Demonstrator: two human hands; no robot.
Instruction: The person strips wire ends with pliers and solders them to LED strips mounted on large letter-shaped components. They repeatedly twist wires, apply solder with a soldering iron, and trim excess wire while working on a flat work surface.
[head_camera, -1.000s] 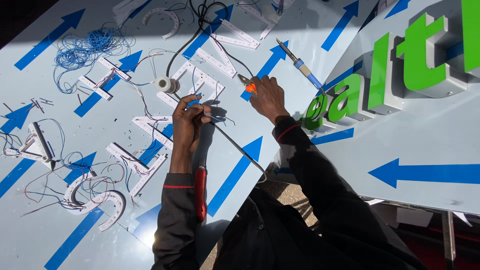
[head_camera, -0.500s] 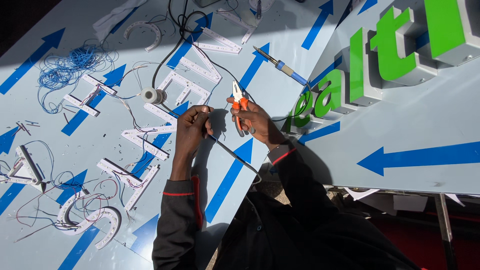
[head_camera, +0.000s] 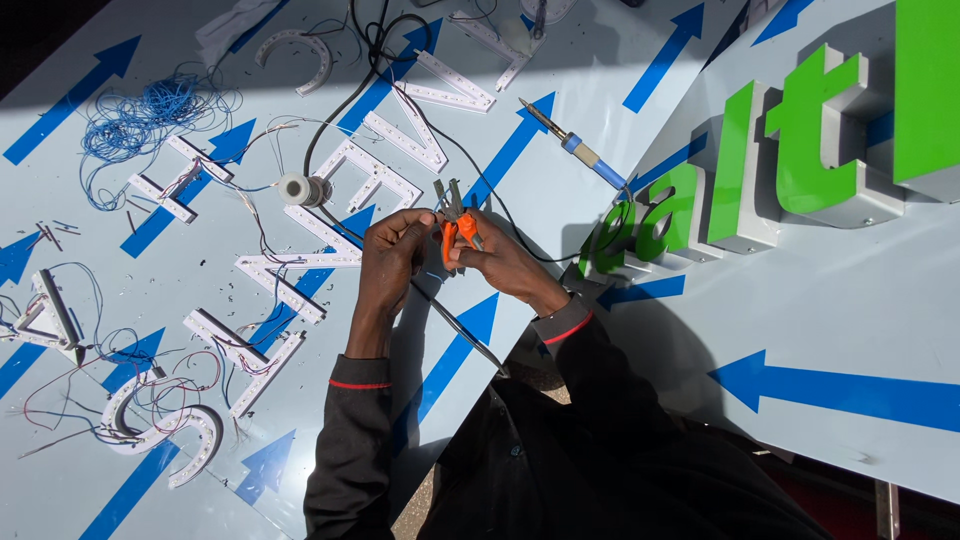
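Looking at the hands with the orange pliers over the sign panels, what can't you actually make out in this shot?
Head view only:
- What the orange pliers in the right hand bite on: too small, covered by the fingers.
- What the left hand pinches: hidden by its own fingers, in shadow.
- The last raised green letter: cut off by the frame's right edge.
- The soldering iron cord's end: lost behind the raised panel.

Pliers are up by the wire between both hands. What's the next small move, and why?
Probably close the orange-handled pliers on the thin wire pinched by the left hand. The right hand holds the tool with its tips apart, right beside the left fingertips, so the wire looks positioned for a cut or strip.
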